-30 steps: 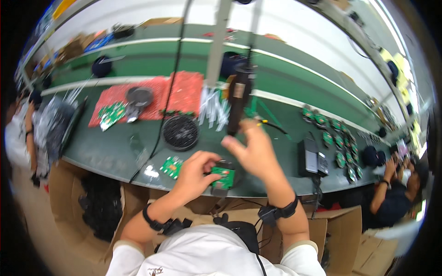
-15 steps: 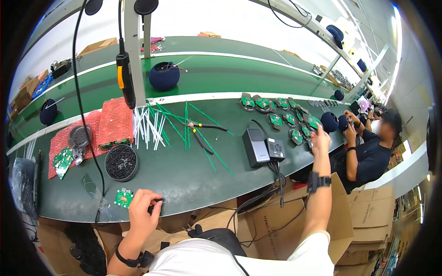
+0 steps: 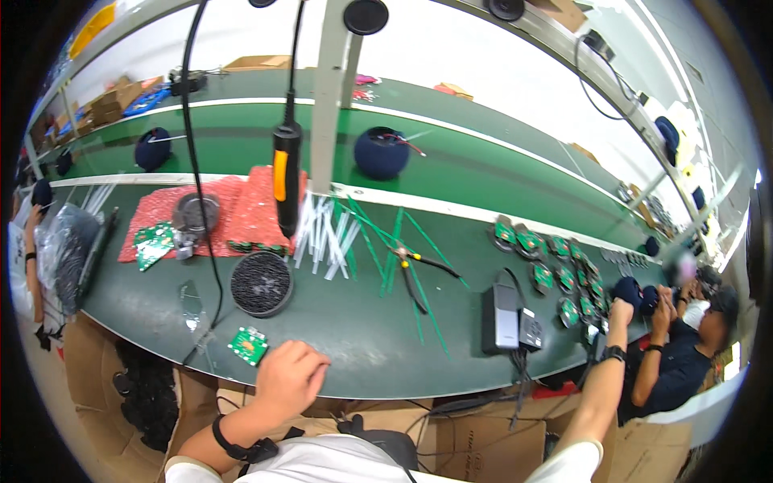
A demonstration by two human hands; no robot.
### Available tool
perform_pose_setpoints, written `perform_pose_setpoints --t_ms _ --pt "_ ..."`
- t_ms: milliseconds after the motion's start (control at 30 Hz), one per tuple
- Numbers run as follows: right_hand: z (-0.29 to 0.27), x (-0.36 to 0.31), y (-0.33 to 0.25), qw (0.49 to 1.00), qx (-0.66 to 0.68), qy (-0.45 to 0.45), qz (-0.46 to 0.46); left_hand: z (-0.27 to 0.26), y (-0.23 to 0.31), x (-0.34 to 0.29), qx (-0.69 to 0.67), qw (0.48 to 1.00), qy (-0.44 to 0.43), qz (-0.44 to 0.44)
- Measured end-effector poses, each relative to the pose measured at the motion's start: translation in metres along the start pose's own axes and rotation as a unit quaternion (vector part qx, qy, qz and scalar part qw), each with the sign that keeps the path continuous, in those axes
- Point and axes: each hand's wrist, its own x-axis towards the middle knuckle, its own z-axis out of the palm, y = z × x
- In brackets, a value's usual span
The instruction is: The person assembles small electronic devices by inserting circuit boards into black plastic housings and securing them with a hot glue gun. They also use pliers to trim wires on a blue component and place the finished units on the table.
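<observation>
My left hand (image 3: 290, 377) is closed above the table's front edge, fingers curled and thumb against them. Whatever it may hold is hidden. Beside it lies a green circuit board (image 3: 248, 346). My right arm stretches to the far right. There my right hand (image 3: 619, 312) has its fingers closed at the near side of a navy blue ball-shaped housing (image 3: 628, 290); the fingertips are partly hidden. Just left of that hand are several round dark parts with green boards on them (image 3: 567, 278). A round tub of small black pieces (image 3: 262, 284) stands beyond my left hand.
Pliers (image 3: 413, 278) lie across green strips (image 3: 435, 318), beside white strips (image 3: 324, 233). Red bubble wrap (image 3: 266, 193) is behind the tub. A screwdriver (image 3: 287, 173) hangs overhead. A grey box (image 3: 501, 322) with cables stands midway. A co-worker (image 3: 684, 346) sits at right.
The view has swung, so the table's contents appear further right and lower. My right hand has gone from above the green boards to the navy housing. My left hand remains near the single board.
</observation>
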Motion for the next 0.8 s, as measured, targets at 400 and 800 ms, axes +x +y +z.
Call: perform_pose_setpoints --t_ms 400,800 --pt "0.253 -0.495 -0.341 0.646 -0.023 -0.351 -0.678 0.007 -0.008 -0.002 0.014 1.0 0.013 0.006" --pt "0.274 -0.542 -0.342 0.691 -0.119 -0.154 -0.697 0.003 -0.016 -0.01 0.006 1.0 0.008 0.017"
